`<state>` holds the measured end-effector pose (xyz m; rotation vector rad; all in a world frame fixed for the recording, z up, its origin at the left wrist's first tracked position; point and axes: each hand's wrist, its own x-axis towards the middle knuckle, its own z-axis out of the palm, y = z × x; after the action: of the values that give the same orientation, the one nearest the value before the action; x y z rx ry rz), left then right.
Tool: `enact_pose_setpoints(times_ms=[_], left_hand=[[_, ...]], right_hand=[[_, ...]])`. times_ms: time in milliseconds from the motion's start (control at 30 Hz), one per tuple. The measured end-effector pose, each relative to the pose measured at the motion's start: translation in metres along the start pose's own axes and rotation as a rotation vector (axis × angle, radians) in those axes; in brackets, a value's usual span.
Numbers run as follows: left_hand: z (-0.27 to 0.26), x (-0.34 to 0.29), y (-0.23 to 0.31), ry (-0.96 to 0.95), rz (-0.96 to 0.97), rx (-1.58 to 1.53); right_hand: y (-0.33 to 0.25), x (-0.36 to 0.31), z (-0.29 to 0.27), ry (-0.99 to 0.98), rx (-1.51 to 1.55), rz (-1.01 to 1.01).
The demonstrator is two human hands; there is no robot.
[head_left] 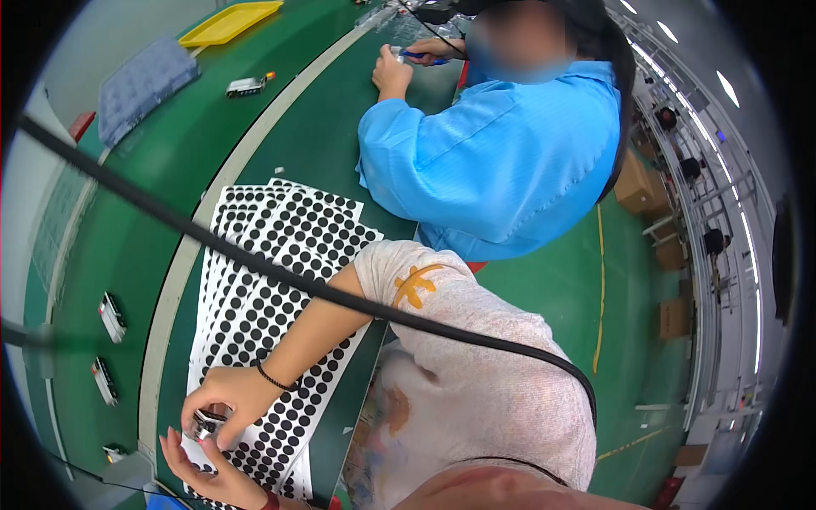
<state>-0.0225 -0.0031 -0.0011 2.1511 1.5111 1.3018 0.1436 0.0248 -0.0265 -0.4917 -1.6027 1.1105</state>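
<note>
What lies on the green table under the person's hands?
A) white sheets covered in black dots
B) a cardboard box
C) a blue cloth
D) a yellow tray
A: the white sheets of black dots spread beneath the right hand and left hand, which hold a small metal part.

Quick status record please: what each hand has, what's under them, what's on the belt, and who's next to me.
right hand: pinching a small shiny metal part from above
left hand: palm up beneath the part, steadying it
work surface: sheets of black round stickers, overlapping on the green bench
belt: small white-and-black units spaced along it, one more further up
far end: yellow tray, grey blister tray
neighbour: person in a blue coat, hands on a small item
cable: black, crossing the view
</note>
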Motion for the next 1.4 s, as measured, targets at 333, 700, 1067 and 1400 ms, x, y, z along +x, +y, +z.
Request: enact_pose_setpoints(times_ms=[333, 700, 1067, 1400], left_hand=[[-0.003, -0.006, -0.012, -0.367, -0.335, -0.580], [-0.030, -0.046, -0.065, -0.406, -0.049, -0.149], [-0.039, -0.058, -0.015, -0.419, 0.249, 0.450], [-0.022, -0.028, -0.028, -0.101, 0.070, 0.316]], right_hand=[[0.005, 0.006, 0.005, 0.009, 0.042, 0.012], [0.012, 0.008, 0.005, -0.017, 0.314, 0.116], [0.008, 0.015, 0.000, 0.142, 0.826, 0.446], [0.014, 0.025, -0.004, 0.042, 0.684, 0.469]])
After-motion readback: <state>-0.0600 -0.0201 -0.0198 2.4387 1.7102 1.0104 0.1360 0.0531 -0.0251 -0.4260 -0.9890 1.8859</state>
